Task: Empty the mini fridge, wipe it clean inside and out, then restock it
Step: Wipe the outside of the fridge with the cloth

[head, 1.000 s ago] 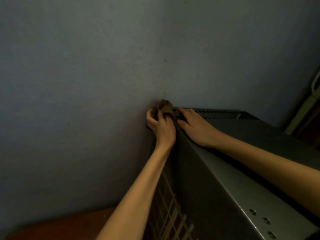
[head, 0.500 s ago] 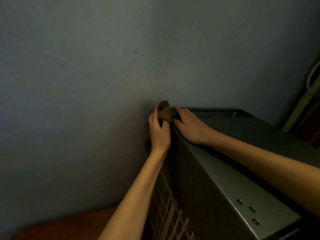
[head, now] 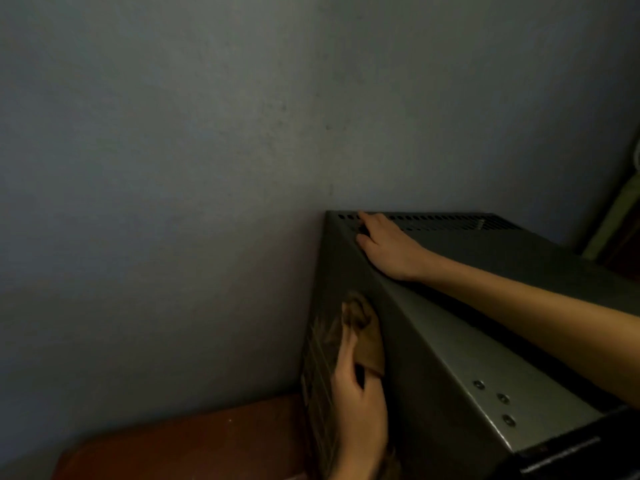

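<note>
- Head view: at 6 o'clock, your left hand [head: 360, 403] is gripping the cloth [head: 367, 344] against the fridge [head: 450, 358] side.
- Your right hand [head: 391, 251] is lying on top, fingers relaxed.

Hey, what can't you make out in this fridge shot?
Head view, dim throughout:
- Grey metal mini fridge: its door and inside are cut off by the lower right edge.
- Crumpled brown cloth in the left hand: motion blur smears both, finger placement unclear.
- Wire grille on the fridge's side: dark, blurred, partly behind the left hand.
- Right hand resting on top: fingertips merge with the dark vent slots.
</note>
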{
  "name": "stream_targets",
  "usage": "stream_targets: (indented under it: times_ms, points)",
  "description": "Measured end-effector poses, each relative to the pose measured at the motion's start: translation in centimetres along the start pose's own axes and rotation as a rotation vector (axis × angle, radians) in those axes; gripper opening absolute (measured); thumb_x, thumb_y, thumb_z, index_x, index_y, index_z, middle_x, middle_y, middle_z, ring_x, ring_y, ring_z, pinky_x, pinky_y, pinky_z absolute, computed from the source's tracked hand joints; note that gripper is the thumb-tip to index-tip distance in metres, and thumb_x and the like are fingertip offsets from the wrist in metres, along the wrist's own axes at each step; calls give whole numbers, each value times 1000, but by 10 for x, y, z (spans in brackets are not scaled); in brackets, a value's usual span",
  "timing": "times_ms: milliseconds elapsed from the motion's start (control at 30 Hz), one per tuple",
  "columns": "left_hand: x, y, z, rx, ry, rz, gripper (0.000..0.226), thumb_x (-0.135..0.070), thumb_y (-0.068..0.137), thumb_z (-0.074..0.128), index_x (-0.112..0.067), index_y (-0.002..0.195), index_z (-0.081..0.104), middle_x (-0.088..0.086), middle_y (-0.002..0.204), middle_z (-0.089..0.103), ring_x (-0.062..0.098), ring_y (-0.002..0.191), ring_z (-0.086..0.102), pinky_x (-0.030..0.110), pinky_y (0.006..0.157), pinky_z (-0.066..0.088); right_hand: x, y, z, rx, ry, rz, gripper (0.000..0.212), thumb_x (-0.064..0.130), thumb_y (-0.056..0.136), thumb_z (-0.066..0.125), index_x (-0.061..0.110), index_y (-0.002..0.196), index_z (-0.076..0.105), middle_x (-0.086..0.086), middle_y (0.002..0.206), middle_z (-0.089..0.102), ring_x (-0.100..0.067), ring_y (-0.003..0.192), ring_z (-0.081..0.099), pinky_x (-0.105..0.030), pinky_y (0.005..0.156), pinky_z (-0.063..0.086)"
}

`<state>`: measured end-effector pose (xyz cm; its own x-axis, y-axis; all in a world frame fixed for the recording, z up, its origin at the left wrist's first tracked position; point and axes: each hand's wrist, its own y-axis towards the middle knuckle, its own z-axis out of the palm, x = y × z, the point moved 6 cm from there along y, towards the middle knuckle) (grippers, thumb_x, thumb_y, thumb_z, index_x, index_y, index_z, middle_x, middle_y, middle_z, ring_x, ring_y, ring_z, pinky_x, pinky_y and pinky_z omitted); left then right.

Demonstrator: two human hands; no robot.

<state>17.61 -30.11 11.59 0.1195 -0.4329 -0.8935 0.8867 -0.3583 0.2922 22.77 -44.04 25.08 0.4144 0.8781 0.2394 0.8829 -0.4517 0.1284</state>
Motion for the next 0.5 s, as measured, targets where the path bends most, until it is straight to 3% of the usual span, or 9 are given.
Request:
stream_targets:
  times_ms: [100,233,300,400,500]
  points:
    - [-4,23,5,53,-4,-10,44,-4,98,46,-30,133,42,-13,143,44,-3,134,37,16,112,26,0,1,0,-6,-14,5,53,29,104,32,10,152,21,-12,154,25,-27,141,25,-35,116,22]
    - [-14,118,22,96,117,6,48,8,95,38,-4,142,39,4,144,43,14,134,38,6,99,26,0,2,1,8,-18,-3,43,28,104,30,12,143,39,-13,144,35,-29,134,32,-36,112,27]
    - [-16,140,28,82,135,15,49,4,98,37,-3,146,33,10,148,39,16,135,36,3,94,25,0,4,2,6,-15,-8,41,28,104,30,14,141,41,-14,142,36,-30,133,33,-38,112,28]
    - [-2,121,24,61,116,-53,49,-2,100,38,-6,148,31,10,152,36,20,140,33,15,108,24,1,4,1,-3,-27,-11,43,28,104,30,15,144,39,-14,144,35,-29,134,33,-37,113,26]
    - [3,59,15,70,105,-99,49,-7,101,39,-14,149,31,3,153,34,15,142,29,31,118,21,3,4,1,18,-28,-8,43,27,104,30,16,146,38,-14,144,37,-29,135,33,-35,114,25]
